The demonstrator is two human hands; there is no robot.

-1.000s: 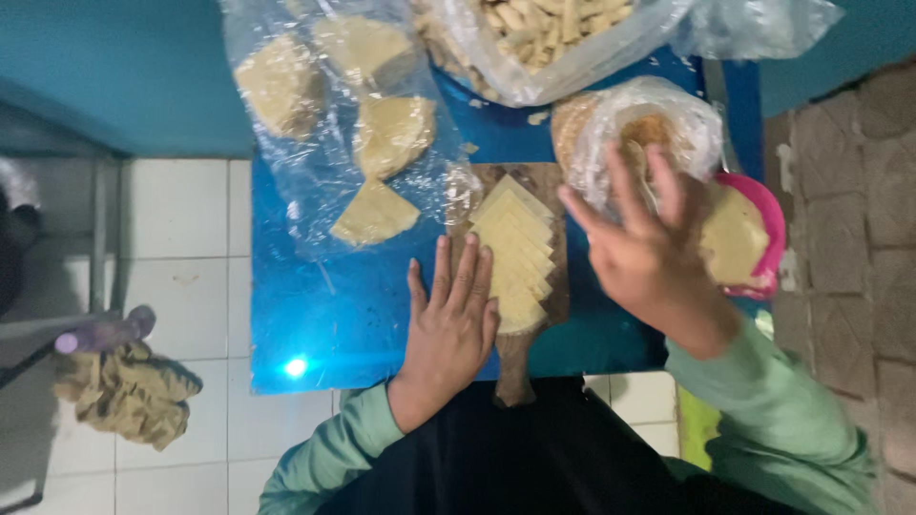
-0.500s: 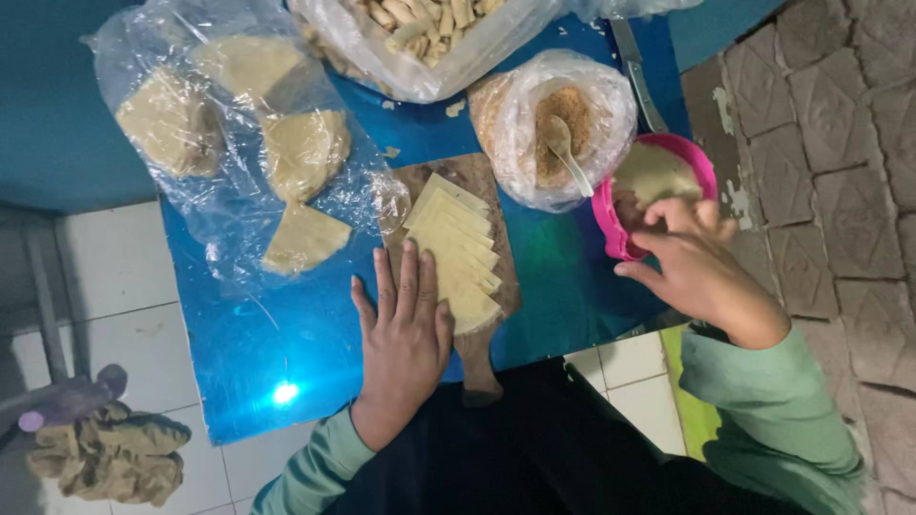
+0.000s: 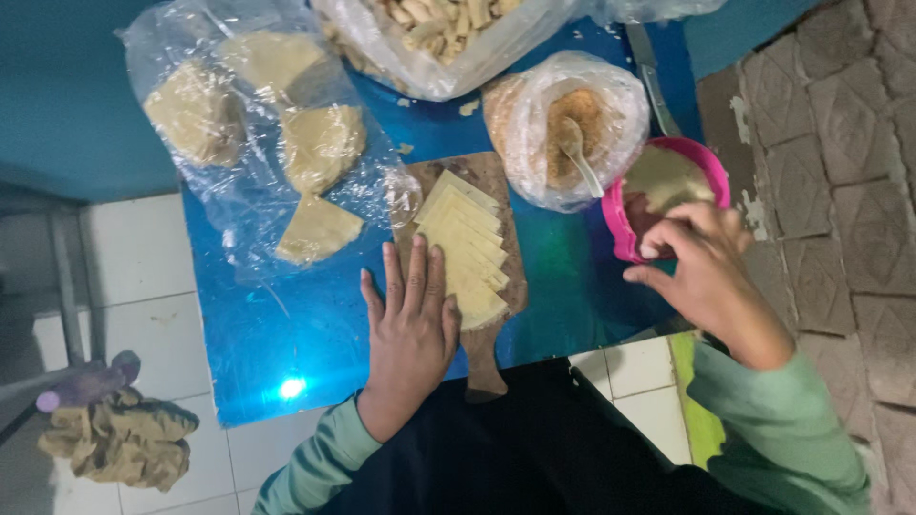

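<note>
The thin, pale dough sheet (image 3: pixel 666 177) draped in the one pink plastic bowl (image 3: pixel 618 225) looks soft, light and tearable, best pinched at its edge, where the right hand (image 3: pixel 701 272) curls loosely, while the left hand (image 3: pixel 412 329) lies flat, fingers spread, touching the fanned stack of about six similar sheets (image 3: pixel 465 248) on the single wooden board (image 3: pixel 489 315) on the blue bench (image 3: pixel 286 334).

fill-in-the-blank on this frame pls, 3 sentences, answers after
1. The left hand lies flat on the blue table, its fingertips at the pale sheets stacked on the wooden ____.
2. The right hand reaches into the ____ bowl.
3. A spoon stands in brown crumbs inside a clear ____.

Missing words: board; pink; bag
</note>
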